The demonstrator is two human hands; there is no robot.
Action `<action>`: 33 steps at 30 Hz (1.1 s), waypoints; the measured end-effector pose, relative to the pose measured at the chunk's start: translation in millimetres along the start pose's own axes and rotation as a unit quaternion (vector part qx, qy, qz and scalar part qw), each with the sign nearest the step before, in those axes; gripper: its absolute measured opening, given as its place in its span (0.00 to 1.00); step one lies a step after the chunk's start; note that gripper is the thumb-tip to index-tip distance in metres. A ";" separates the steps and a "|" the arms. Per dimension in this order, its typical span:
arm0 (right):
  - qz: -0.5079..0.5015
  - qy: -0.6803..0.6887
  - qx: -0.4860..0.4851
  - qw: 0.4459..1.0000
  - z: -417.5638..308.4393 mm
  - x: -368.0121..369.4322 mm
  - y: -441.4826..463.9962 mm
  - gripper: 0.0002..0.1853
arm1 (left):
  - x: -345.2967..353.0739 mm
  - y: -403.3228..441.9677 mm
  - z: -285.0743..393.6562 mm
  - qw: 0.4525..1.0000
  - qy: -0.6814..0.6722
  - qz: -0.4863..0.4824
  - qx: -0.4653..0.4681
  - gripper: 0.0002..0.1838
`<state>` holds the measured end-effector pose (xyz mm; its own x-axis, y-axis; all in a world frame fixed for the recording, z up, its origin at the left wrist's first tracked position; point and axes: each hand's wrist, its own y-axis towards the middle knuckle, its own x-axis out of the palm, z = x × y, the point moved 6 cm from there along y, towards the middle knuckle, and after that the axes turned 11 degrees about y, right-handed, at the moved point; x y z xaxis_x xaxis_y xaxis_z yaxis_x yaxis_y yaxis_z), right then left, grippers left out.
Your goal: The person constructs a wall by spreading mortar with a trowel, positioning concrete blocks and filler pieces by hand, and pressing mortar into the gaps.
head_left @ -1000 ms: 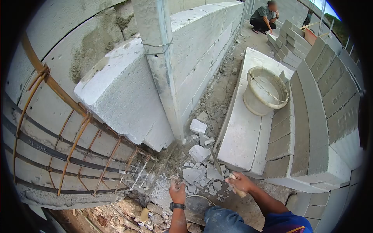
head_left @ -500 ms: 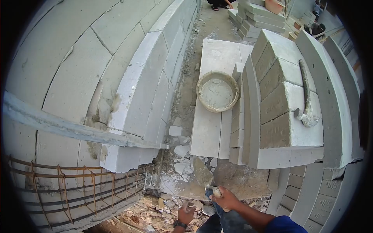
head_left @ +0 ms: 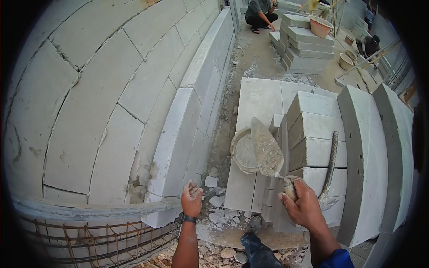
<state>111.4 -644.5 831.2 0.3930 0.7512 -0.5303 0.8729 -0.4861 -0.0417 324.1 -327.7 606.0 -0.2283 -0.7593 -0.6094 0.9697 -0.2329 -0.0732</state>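
Observation:
My right hand is closed around the handle of a trowel, whose mortar-smeared blade points up and away. In view, the blade covers part of a round tub holding pale grey mortar. My left hand, with a dark band on its wrist, is held out near the end of a low block wall. Its fingers are loosely bent and somewhat apart, with nothing visible in them. A hammer lies on the stacked blocks beyond my right hand.
A rebar cage and a grey bar run along the lower left. Broken block pieces litter the ground near my shoe. Farther off, a person squats by a block stack carrying an orange tub.
My view has tilted up and shifted. My right hand has brought the trowel up from low down to in front of the mortar tub. My left hand has risen and reached forward.

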 end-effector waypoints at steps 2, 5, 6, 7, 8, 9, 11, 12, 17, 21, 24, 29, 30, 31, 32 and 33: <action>0.022 -0.100 -0.009 0.995 -3.1 -29.9 45.9 0.21 | -23.2 59.5 26.2 0.990 0.091 0.091 0.049 0.34; 0.067 -0.207 -0.042 0.975 17.9 -60.5 97.7 0.19 | -47.9 125.0 44.1 0.953 0.259 0.134 0.079 0.39; 0.090 -0.231 -0.065 0.967 26.4 -67.8 114.8 0.18 | -54.3 141.4 48.7 0.938 0.307 0.138 0.079 0.41; 0.094 -0.248 -0.066 0.962 33.7 -72.3 128.8 0.18 | -56.0 156.5 40.4 0.935 0.338 0.107 0.033 0.46; 0.096 -0.265 -0.066 0.957 42.0 -74.9 136.9 0.18 | -55.0 165.7 25.9 0.927 0.368 0.072 -0.014 0.50; 0.098 -0.282 -0.063 0.952 53.9 -75.6 142.6 0.18 | -52.8 171.1 12.4 0.915 0.397 0.035 -0.059 0.55; 0.112 -0.285 -0.095 0.947 79.4 -67.2 143.5 0.19 | -47.8 166.9 -7.7 0.890 0.448 -0.005 -0.085 0.64; 0.109 -0.293 -0.101 0.944 85.5 -63.1 142.3 0.19 | -42.4 164.2 -13.7 0.876 0.472 -0.027 -0.098 0.68; 0.097 -0.296 -0.085 0.946 76.0 -56.4 149.2 0.21 | -37.0 149.9 12.4 0.854 0.511 -0.035 -0.094 0.74; 0.089 -0.282 -0.086 0.951 74.7 -58.3 152.3 0.21 | -38.9 153.9 20.3 0.850 0.515 -0.035 -0.104 0.75; 0.089 -0.294 -0.093 0.947 74.7 -51.7 152.8 0.21 | -38.2 156.9 15.3 0.843 0.527 -0.025 -0.103 0.74; 0.086 -0.261 -0.065 0.959 69.7 -52.0 157.2 0.20 | -38.7 159.0 16.8 0.852 0.512 -0.020 -0.109 0.73; 0.090 -0.262 -0.075 0.958 75.5 -51.6 155.6 0.20 | -40.0 160.8 16.4 0.851 0.513 -0.021 -0.111 0.74; 0.087 -0.263 -0.066 0.959 77.9 -50.2 154.5 0.20 | -41.1 161.0 16.7 0.852 0.511 -0.022 -0.114 0.73; 0.086 -0.265 -0.056 0.959 78.0 -50.4 155.2 0.20 | -41.0 161.9 17.9 0.854 0.508 -0.022 -0.116 0.73; 0.086 -0.268 -0.045 0.958 77.0 -50.6 157.9 0.20 | -41.6 164.2 17.9 0.856 0.503 -0.023 -0.116 0.73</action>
<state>207.1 -793.6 786.2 0.3502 0.3137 -0.8826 0.8392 -0.5236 0.1469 491.2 -345.3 633.5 -0.1899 0.1834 -0.9645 0.9794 -0.0338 -0.1993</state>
